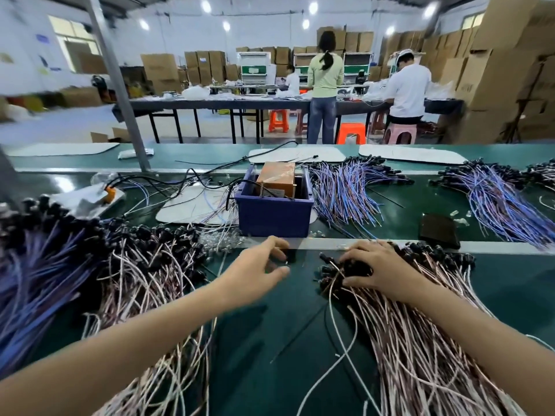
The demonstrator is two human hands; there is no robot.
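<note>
**Pink wire bundle point(420, 340): light, limp and ready to tangle**

Your right hand point(381, 271) is lying spread on the bundle, with fingers splayed and pressing down on its black plug ends point(354, 270). The wires are fanning back along the green belt point(270, 331) toward your near right. Your left hand point(258, 268) is reaching forward over bare belt, just left of the bundle, with its fingers curling. Something dark is sitting at the fingertips, but blur is hiding whether you are pinching it (I cannot tell).

These wires are likely weighing next to nothing. They are looking thin and soft, so expect them to be sagging and snagging on their neighbours as one lifts. The plugs are the only stiff part, so taking hold at a plug, or just behind it, is looking safest. Pulling from mid-length would probably be dragging several strands along. One loose strand point(327, 376) is curling across the belt beside the heap and could be catching your wrist.

Further out, a second pink pile point(144, 283) is crowding your left forearm. A blue bin point(274, 217) holding an orange box point(276, 178) is standing straight ahead, beyond your fingertips. Blue-purple wires point(345, 193) are spreading to its right, and a dark flat case point(439, 231) is lying past the bundle's far end. Small clear bits point(222, 240) are scattering near the bin's left corner.
</note>
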